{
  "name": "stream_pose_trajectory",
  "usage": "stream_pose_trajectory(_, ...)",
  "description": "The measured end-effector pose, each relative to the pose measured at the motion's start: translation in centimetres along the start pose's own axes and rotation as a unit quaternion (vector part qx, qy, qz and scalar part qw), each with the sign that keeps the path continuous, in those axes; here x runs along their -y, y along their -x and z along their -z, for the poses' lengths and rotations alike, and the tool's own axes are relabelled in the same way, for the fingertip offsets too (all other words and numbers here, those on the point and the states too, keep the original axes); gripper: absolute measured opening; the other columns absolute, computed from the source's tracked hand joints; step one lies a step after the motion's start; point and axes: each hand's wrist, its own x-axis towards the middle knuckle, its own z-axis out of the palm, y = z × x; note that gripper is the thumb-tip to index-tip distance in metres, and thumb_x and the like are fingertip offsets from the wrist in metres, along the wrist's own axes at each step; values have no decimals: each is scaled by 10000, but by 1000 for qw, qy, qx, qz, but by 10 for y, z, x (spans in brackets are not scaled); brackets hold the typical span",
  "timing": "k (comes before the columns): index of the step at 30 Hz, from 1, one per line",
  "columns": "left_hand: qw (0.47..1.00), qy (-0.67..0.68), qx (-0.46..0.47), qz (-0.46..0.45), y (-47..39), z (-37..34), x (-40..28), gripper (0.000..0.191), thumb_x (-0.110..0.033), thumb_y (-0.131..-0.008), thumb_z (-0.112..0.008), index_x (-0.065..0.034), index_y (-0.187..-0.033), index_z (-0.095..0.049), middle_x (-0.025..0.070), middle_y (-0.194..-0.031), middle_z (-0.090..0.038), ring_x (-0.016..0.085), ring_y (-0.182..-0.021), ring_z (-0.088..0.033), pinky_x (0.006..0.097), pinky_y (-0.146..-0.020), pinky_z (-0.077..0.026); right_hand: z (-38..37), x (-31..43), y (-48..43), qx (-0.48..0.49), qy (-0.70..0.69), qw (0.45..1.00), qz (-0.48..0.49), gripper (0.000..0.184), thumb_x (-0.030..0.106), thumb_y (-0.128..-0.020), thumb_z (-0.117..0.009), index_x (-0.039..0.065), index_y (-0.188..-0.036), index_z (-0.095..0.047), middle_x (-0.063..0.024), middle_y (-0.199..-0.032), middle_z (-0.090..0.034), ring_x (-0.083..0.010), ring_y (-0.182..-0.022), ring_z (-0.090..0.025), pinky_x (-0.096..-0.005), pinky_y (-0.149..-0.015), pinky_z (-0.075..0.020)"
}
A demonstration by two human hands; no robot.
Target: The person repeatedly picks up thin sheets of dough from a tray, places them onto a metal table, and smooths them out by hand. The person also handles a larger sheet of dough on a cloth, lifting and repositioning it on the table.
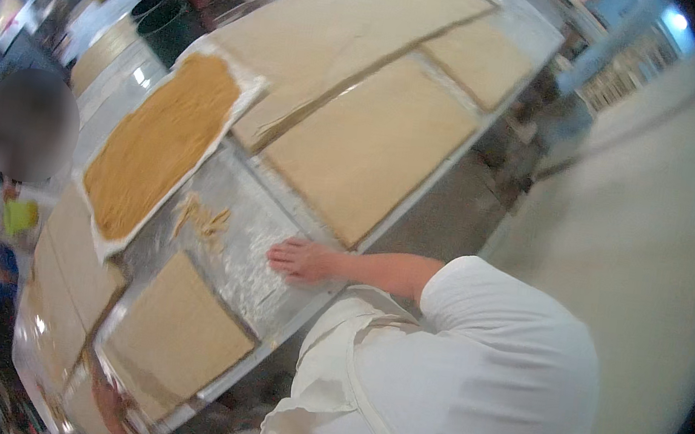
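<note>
My right hand (301, 260) lies palm down on the floured metal table (243, 202), holding nothing. Blurred at the lower left, my left hand (108, 395) is beside the edge of a rectangular slab of dough (180, 333); whether it grips that edge cannot be told. Between the hands, white flour (259, 287) is scattered. Thin dough scraps (202, 220) lie loose farther in. Beyond them, a long orange-brown layer (163, 138), perhaps dough or filling, rests on a white cloth or sheet (253, 87). A wide pale dough sheet (371, 149) is on the table up and right of my right hand.
More dough sheets (349, 31) cover the table's far part, and others (74, 276) lie at the left. A person (7, 210) in a white top stands across the table at the left, near a yellow-green container (20, 215). Dark green bins (167, 23) stand beyond the table.
</note>
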Motion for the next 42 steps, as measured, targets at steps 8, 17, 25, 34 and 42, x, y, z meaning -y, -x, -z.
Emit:
stream_pose_trajectory(8, 997, -2, 77, 28, 23, 16, -18, 668, -578, -998, -625, -188, -1522, -485, 49, -1052, -545, 254, -773, -589, 440, -678, -625, -2, -4, -3, 44, 32, 998, -18, 596, 410, -1083, -566, 91, -1579, -488, -103, -1723, -386, -298, -1608, -322, -524, -1306, -262)
stream_pose_trajectory(17, 998, 31, -62, -4, 50, -126, 107, 671, -522, -997, -641, -169, -1544, -483, 73, -1119, -581, 254, -830, -614, 433, -711, -617, 17, 13, -5, 54, 41, 997, -20, 552, 308, -1014, -624, 18, -1479, -564, -175, -1678, -426, -331, -1577, -370, -531, -1282, -299)
stream_pose_trajectory(25, 933, 123, -83, 329, 360, -381, 305, 676, -471, -996, -656, -152, -1565, -481, 93, -1178, -612, 253, -881, -636, 426, -740, -610, 30, 24, -15, 39, 42, 998, -1, 595, 307, -1039, -625, 32, -1554, -510, -172, -1680, -431, -334, -1582, -365, -521, -1292, -272)
stream_pose_trajectory(34, 864, 228, -138, 426, 463, -474, 286, 684, -415, -995, -673, -132, -1587, -479, 117, -1245, -647, 253, -938, -661, 419, -773, -601, 22, 22, -18, 61, 106, 992, 21, 639, 277, -1012, -638, 49, -1581, -457, -170, -1711, -383, -339, -1602, -328, -533, -1289, -264)
stream_pose_trajectory(42, 866, 243, -155, 410, 416, -482, 275, 695, -365, -994, -687, -115, -1607, -477, 138, -1304, -678, 252, -989, -683, 412, -802, -594, 23, 20, -21, 79, 119, 989, 32, 631, 272, -1045, -596, 24, -1601, -432, -186, -1725, -356, -350, -1613, -304, -540, -1289, -255)
